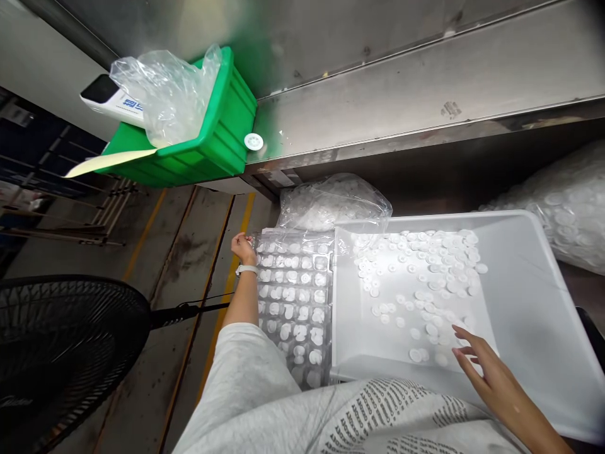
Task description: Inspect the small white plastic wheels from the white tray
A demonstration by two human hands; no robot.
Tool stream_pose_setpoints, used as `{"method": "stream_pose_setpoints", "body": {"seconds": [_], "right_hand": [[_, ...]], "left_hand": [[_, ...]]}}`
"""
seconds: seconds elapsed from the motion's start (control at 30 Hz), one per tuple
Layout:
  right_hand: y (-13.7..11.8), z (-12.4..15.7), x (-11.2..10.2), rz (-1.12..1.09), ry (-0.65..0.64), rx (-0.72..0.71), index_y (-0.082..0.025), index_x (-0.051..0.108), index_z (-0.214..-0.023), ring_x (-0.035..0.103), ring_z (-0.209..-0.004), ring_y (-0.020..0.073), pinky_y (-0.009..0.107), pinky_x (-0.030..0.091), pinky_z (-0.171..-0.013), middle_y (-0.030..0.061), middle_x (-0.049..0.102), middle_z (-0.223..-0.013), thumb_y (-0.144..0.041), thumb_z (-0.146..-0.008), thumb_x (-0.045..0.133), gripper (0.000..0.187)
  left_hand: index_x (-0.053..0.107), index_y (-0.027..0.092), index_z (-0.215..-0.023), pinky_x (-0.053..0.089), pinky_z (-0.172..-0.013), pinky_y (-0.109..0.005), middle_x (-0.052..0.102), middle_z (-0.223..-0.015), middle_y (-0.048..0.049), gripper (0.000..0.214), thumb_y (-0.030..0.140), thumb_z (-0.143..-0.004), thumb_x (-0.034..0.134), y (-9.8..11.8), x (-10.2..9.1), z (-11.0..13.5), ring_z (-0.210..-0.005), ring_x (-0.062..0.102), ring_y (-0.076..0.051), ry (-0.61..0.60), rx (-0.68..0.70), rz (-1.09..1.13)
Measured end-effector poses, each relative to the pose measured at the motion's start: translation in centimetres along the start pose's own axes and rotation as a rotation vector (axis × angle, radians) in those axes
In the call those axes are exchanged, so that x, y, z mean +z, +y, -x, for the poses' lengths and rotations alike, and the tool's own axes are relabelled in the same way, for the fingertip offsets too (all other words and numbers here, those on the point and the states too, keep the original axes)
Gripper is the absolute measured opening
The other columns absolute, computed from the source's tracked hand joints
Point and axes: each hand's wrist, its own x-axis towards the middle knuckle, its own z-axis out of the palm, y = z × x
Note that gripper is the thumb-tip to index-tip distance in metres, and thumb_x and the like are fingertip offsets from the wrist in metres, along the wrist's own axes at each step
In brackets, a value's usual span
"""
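Beside the far left corner of a clear plastic compartment tray [278, 309] is my left hand [244, 248], its fingers curled in. What they hold, if anything, is too small to make out. Rows of pockets in that tray contain small white round plastic discs [300, 331]. To its right stands a large pale grey bin [524, 284], with many loose white discs [439, 255] scattered over its bottom. My right hand [482, 359] hovers over the near right part of the bin, fingers apart and nothing visible in them.
A clear bag of white pieces [331, 202] lies behind the tray; another full bag [567, 202] is at right. On the metal ledge sit a green bin [215, 132] with plastic film and a single white disc [254, 142]. A black fan [70, 359] stands left.
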Motion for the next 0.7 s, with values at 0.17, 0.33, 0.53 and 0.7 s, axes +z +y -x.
{"method": "stream_pose_setpoints", "body": {"seconds": [0.17,0.33,0.53,0.7], "right_hand": [[0.2,0.4,0.1,0.005,0.014,-0.001,-0.037,0.037,-0.138,0.06,-0.108,0.024,0.039,0.056,-0.083,0.004,0.049,-0.135,-0.066,-0.093,0.036,0.053],[0.4,0.5,0.6,-0.017,0.032,-0.027,-0.037,0.035,-0.14,0.057,-0.11,0.0246,0.041,0.052,-0.089,0.0049,0.048,-0.135,-0.063,-0.094,0.036,0.053],[0.5,0.9,0.7,-0.039,0.035,-0.044,-0.036,0.039,-0.137,0.058,-0.107,0.0229,0.039,0.054,-0.084,0.0058,0.049,-0.134,-0.06,-0.096,0.036,0.047],[1.5,2.3,0.3,-0.076,0.111,-0.082,-0.027,0.047,-0.133,0.059,-0.103,0.0207,0.038,0.055,-0.081,0.008,0.053,-0.129,-0.05,-0.1,0.043,0.041]], "left_hand": [[0.057,0.016,-0.117,0.056,-0.078,-0.038,0.062,-0.112,-0.0077,0.035,0.037,-0.09,0.057,-0.2,0.1,-0.2,-0.093,0.063,-0.018,-0.028,0.034,-0.073],[0.056,0.016,-0.12,0.054,-0.083,-0.041,0.061,-0.118,-0.0088,0.037,0.038,-0.09,0.057,0.0,-0.2,0.1,-0.099,0.062,-0.02,-0.101,0.128,-0.168],[0.057,0.016,-0.119,0.055,-0.083,-0.041,0.062,-0.117,-0.0085,0.036,0.037,-0.09,0.057,0.7,-1.4,1.6,-0.098,0.062,-0.019,-0.185,0.247,-0.325],[0.057,0.016,-0.118,0.054,-0.084,-0.042,0.062,-0.117,-0.0085,0.036,0.037,-0.09,0.058,2.8,-2.4,4.0,-0.099,0.062,-0.02,-0.206,0.379,-0.461]]}}
